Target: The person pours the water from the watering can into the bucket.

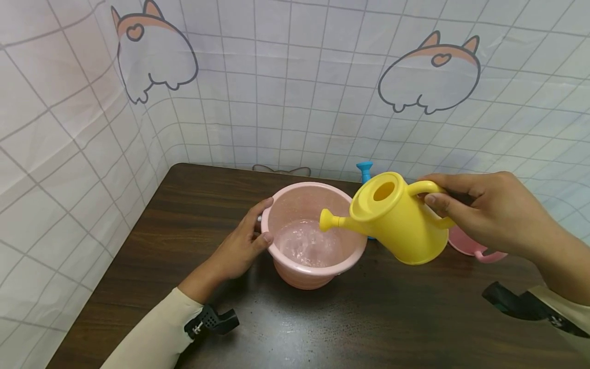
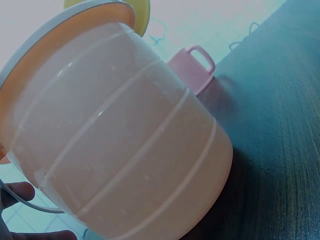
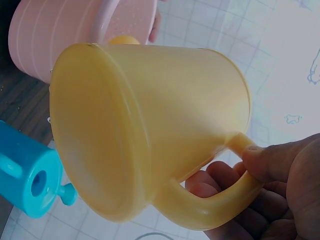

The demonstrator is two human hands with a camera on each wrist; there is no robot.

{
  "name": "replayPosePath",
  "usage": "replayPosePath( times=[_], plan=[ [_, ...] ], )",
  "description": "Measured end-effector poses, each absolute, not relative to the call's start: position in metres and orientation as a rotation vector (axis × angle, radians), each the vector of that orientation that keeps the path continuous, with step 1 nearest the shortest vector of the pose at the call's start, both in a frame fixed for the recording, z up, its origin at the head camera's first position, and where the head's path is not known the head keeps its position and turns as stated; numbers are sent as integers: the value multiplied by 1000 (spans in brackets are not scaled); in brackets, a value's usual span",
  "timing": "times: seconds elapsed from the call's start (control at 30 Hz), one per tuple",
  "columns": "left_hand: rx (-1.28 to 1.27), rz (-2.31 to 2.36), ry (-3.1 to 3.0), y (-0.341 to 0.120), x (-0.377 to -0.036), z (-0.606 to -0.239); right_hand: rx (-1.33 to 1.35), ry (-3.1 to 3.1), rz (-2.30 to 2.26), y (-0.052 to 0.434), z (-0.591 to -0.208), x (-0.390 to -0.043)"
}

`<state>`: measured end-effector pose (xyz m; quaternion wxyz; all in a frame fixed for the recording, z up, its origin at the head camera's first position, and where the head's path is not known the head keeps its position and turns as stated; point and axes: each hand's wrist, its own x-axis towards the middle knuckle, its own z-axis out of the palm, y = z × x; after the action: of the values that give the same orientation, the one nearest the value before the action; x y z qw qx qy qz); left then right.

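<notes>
Tilted toward the left, a yellow watering can (image 1: 405, 225) hangs above the table, its spout over a pink bucket (image 1: 306, 277). My right hand (image 1: 495, 212) grips the can's handle, fingers curled through the loop, as the right wrist view shows. The bucket stands upright and holds water (image 1: 311, 243) with a rippled, bubbly surface. My left hand (image 1: 241, 243) holds the bucket's left rim. Two of its fingers (image 2: 37, 235) show in the left wrist view, near the bucket's thin handle. No clear stream from the spout can be made out.
Behind the yellow can stands a blue watering can (image 3: 35, 175), mostly hidden in the head view. A pink vessel with a handle (image 1: 465, 243) is to the right, partly covered. Water drops wet the dark wooden table (image 1: 295, 328). A patterned cloth wall (image 1: 286, 102) closes the back.
</notes>
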<state>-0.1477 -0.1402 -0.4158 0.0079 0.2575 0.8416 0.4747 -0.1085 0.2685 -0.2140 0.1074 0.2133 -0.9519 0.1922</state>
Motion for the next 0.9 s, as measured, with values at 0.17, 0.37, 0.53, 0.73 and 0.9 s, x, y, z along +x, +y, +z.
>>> replayPosePath(
  times=[0.17, 0.37, 0.53, 0.73, 0.9],
  plan=[
    [811, 1485, 2634, -140, -148, -416, 620, -2802, 570, 268, -213, -108],
    [819, 1489, 2632, -140, -148, -416, 549, -2841, 617, 266, -212, -106],
    [824, 1492, 2626, -140, -148, -416, 540, -2876, 659, 265, -210, -104],
    [821, 1489, 2627, -140, -148, -416, 546, -2886, 676, 265, -209, -104],
    [813, 1494, 2627, -140, -147, -415, 593, -2850, 627, 263, -208, -105]
  ],
)
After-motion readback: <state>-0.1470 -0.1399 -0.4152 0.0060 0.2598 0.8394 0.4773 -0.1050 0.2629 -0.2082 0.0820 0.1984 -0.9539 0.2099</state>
